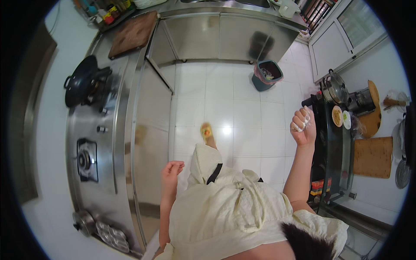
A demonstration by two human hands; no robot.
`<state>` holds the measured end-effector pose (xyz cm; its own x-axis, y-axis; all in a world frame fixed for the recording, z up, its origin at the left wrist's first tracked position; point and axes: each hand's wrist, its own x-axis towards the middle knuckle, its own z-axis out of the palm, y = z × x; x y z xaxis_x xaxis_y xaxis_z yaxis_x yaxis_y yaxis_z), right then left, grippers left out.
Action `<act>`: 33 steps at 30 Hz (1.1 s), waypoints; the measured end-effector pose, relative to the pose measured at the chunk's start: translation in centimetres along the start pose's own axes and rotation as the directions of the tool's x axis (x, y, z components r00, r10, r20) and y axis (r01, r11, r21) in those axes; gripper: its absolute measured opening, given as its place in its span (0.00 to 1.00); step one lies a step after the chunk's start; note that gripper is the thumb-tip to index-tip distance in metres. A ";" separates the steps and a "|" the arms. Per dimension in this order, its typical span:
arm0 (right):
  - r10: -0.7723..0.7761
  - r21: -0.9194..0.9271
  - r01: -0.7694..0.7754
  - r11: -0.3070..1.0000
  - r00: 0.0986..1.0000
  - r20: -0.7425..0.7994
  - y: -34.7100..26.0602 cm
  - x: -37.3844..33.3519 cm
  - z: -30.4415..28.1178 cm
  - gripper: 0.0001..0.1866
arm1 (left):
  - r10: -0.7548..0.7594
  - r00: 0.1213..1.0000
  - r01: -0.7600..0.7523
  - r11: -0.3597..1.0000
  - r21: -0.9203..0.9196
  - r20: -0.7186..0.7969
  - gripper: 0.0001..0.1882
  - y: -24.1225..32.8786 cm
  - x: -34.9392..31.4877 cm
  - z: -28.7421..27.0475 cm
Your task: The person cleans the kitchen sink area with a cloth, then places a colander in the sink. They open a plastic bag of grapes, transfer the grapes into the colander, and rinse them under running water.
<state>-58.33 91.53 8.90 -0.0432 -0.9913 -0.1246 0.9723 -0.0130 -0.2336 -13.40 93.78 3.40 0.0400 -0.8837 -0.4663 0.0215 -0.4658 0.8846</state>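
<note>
My right hand [304,125] is raised in a fist beside the dark shelf unit on the right. White smears cover its fingers, and whatever lies inside the fist is hidden. A black handle [309,101] juts out from the shelf just beyond the knuckles; I cannot tell what it belongs to. Low on the left, my left hand [172,168] hangs near the edge of the steel stove counter [122,151], its fingers loosely curled together and nothing showing in them. One foot in a yellow slipper [205,129] is forward on the tiles.
A lidded pot [336,86] and small dishes [337,116] stand on the right-hand shelf unit. Ahead is a grey bin [261,83] with a pink liner. A black wok [80,82] sits on the left stove, near a wooden cutting board [134,34]. Steel cabinets [195,37] line the far side.
</note>
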 end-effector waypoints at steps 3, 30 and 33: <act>-0.011 -0.018 0.011 1.000 1.000 0.012 -1.7 10.4 1.0 0.18 | -0.020 0.997 0.013 0.996 -0.094 -0.071 0.08 3.9 10.9 1.8; 0.350 -0.132 -0.381 0.915 0.913 -0.210 -13.4 90.7 1.7 0.17 | 0.227 0.970 -0.216 0.969 0.123 -0.087 0.07 38.1 75.7 29.2; 0.448 -0.180 -0.514 0.838 0.839 -0.310 -10.8 98.3 1.5 0.16 | 0.245 0.964 -0.237 0.968 0.080 -0.104 0.08 40.0 79.3 31.3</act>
<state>-72.70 -5.97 0.64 0.3279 -0.7963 -0.5084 0.7960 0.5227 -0.3053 -40.66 3.67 1.80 0.1475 -0.9612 -0.2331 -0.0684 -0.2451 0.9671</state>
